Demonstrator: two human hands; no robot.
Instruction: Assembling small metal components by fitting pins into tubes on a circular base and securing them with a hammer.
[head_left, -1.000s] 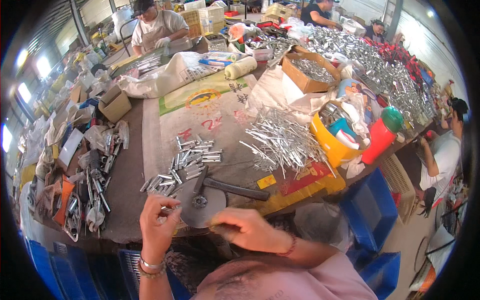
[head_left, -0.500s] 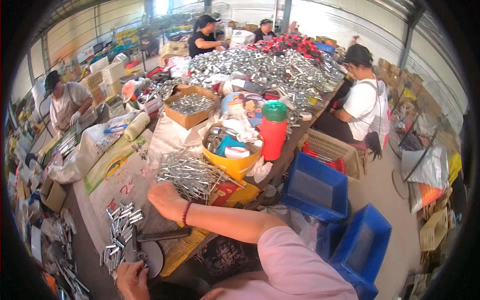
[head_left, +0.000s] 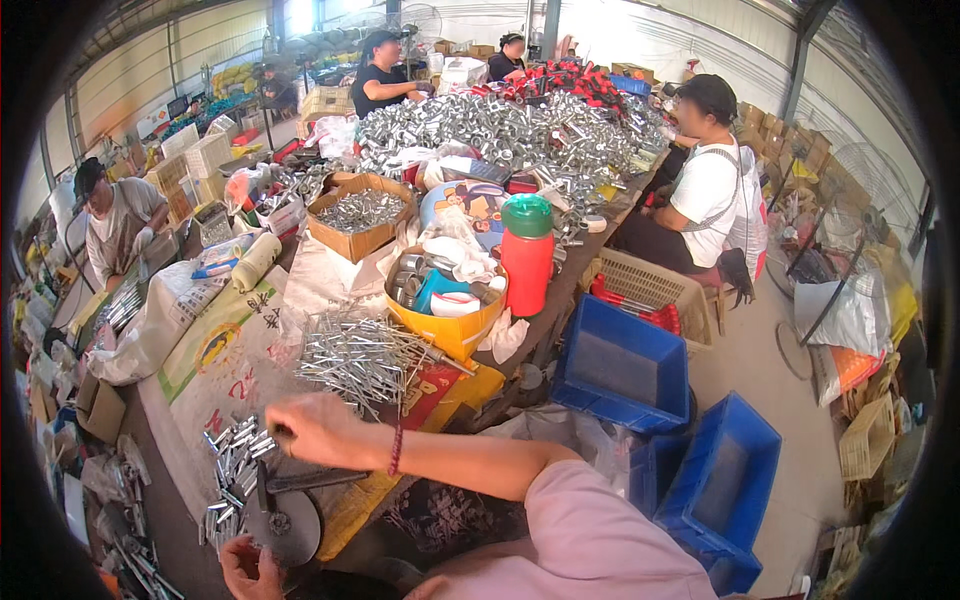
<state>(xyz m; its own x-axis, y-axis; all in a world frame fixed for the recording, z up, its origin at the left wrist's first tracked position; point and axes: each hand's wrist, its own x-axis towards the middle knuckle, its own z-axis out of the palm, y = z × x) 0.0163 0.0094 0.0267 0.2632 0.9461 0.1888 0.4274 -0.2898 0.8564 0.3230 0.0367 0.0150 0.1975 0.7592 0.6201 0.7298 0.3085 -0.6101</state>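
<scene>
R hand (head_left: pixel 318 428) pinches a rod off the pile (head_left: pixel 362 357) just beyond; L hand (head_left: pixel 248 563) rests curled by disc (head_left: pixel 288 525), nothing gripped.

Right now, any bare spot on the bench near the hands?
Little: a strip of printed sack between the silver rod pile and the short metal pieces. The right hand covers its near end; the left hand touches the dark disc.

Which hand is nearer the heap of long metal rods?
Right. The right hand lies at the near edge of the heap of long metal rods; the left hand is lower, by the round dark plate.
</scene>
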